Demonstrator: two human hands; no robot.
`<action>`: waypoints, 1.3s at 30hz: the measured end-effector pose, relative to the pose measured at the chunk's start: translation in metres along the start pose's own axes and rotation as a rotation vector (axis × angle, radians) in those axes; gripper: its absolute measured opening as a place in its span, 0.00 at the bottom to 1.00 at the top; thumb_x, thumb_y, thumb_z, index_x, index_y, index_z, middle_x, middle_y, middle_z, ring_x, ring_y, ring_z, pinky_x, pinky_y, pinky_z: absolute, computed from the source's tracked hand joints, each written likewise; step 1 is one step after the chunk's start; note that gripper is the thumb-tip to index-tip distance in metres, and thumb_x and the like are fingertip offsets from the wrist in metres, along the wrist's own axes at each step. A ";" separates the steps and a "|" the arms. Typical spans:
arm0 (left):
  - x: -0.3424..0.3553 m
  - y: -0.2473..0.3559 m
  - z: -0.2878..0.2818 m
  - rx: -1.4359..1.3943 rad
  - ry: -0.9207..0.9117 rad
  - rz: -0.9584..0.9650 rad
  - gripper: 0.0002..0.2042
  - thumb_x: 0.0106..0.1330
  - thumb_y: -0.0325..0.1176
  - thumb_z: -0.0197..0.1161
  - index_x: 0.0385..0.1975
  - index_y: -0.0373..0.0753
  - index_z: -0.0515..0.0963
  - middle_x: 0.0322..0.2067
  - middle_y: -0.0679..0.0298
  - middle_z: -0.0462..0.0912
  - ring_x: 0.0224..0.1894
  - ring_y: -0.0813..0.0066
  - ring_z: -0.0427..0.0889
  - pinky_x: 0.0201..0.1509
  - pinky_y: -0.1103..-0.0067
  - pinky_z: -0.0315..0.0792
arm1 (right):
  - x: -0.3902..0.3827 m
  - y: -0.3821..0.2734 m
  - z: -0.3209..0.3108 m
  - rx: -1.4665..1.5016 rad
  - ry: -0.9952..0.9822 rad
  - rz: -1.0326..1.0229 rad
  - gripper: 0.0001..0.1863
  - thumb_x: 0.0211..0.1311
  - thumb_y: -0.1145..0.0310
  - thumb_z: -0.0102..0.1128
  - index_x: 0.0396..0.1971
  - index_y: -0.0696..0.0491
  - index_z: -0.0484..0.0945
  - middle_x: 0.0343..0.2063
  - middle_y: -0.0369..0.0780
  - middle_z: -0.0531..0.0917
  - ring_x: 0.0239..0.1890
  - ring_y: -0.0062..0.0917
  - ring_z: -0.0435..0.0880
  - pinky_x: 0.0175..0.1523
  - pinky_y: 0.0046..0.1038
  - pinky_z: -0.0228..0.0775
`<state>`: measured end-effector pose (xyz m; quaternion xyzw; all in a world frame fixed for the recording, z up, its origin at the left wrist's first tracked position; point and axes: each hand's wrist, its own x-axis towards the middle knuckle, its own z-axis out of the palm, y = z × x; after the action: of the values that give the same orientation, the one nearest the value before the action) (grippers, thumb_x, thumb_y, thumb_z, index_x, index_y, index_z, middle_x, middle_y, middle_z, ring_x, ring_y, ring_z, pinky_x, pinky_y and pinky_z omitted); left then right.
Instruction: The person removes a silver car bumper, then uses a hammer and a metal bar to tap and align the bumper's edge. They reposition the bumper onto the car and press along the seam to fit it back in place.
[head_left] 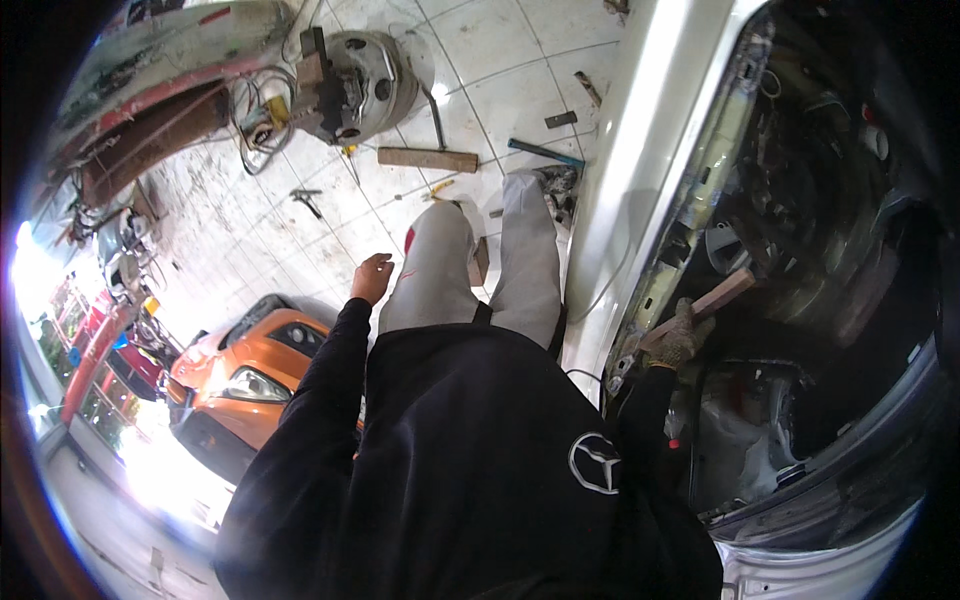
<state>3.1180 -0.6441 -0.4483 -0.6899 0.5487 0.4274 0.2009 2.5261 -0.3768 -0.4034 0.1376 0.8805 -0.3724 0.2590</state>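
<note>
My left hand [371,279] is bare and hangs beside my grey-clad left leg [425,270], its fingers loosely bent and apart, holding nothing visible. My right hand [670,338], in a knitted work glove, grips the lower end of a wooden bar [725,292]. The bar lies at a slant over the open door frame [690,215] of a white car body [632,110] at my right, its upper end reaching into the dark interior [810,240]. A thin cable runs along the white sill near that hand.
On the tiled floor [510,70] lie a wooden board [427,158], hammer [305,200], blue bar [545,152] and several other tools. A shop vacuum [365,90] stands ahead. An orange car [262,355] is at left, a worn car body [170,45] at upper left.
</note>
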 end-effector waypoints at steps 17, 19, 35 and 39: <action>0.305 0.098 0.253 0.407 -0.104 0.740 0.16 0.67 0.35 0.60 0.54 0.45 0.81 0.48 0.57 0.85 0.54 0.54 0.84 0.55 0.60 0.80 | -0.024 0.069 0.025 -1.046 0.548 -0.830 0.33 0.73 0.45 0.59 0.64 0.57 0.71 0.52 0.50 0.82 0.53 0.39 0.84 0.57 0.40 0.76; 0.348 0.122 0.305 0.378 -0.109 0.761 0.18 0.68 0.31 0.56 0.57 0.44 0.80 0.54 0.57 0.83 0.61 0.55 0.80 0.65 0.60 0.75 | -0.021 0.081 0.017 -1.102 0.623 -0.822 0.33 0.74 0.44 0.58 0.64 0.57 0.71 0.53 0.50 0.82 0.54 0.38 0.84 0.58 0.40 0.76; 0.359 0.189 0.368 0.575 -0.247 0.505 0.22 0.65 0.40 0.65 0.57 0.41 0.73 0.43 0.47 0.88 0.49 0.44 0.87 0.53 0.52 0.79 | -0.032 0.059 0.060 -0.868 0.544 -0.669 0.32 0.65 0.46 0.67 0.60 0.54 0.76 0.53 0.48 0.82 0.57 0.42 0.81 0.63 0.45 0.71; 0.226 0.122 0.248 0.326 -0.222 0.354 0.25 0.60 0.46 0.72 0.52 0.36 0.77 0.41 0.42 0.87 0.48 0.40 0.86 0.53 0.54 0.78 | -0.052 0.025 0.054 -0.531 0.435 -0.625 0.32 0.59 0.48 0.74 0.57 0.53 0.79 0.50 0.48 0.82 0.55 0.46 0.80 0.61 0.47 0.71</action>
<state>2.9204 -0.6302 -0.7455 -0.4904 0.6971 0.4349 0.2906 2.5994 -0.4016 -0.4212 -0.1303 0.9785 -0.1568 -0.0302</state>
